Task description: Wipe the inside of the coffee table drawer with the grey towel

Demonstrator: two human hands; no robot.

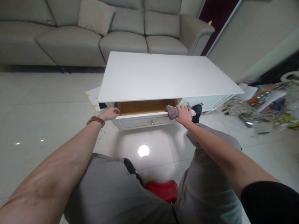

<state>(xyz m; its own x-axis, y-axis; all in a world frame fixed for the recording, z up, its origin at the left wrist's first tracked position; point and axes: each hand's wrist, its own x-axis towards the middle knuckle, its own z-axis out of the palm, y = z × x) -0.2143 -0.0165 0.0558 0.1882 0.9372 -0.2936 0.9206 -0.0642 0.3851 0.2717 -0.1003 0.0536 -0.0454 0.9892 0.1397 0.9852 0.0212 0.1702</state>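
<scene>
A white coffee table (161, 74) stands before me with its drawer (140, 123) pulled out, showing a bare wooden bottom. My left hand (110, 113) is closed around the drawer's left edge near its front corner. Over the right front corner, my right hand (183, 114) is closed on a grey-brown cloth (173, 112), which lies against the top of the drawer front. A small round knob (152, 123) sits midway along that front.
A grey sofa (123, 40) with a beige cushion (95, 15) runs behind the table. Coiled cables (235, 110) and assorted clutter lie at the right. A red plastic object (163, 190) is on the tiled floor between my legs. A white board (93, 95) shows left of the table.
</scene>
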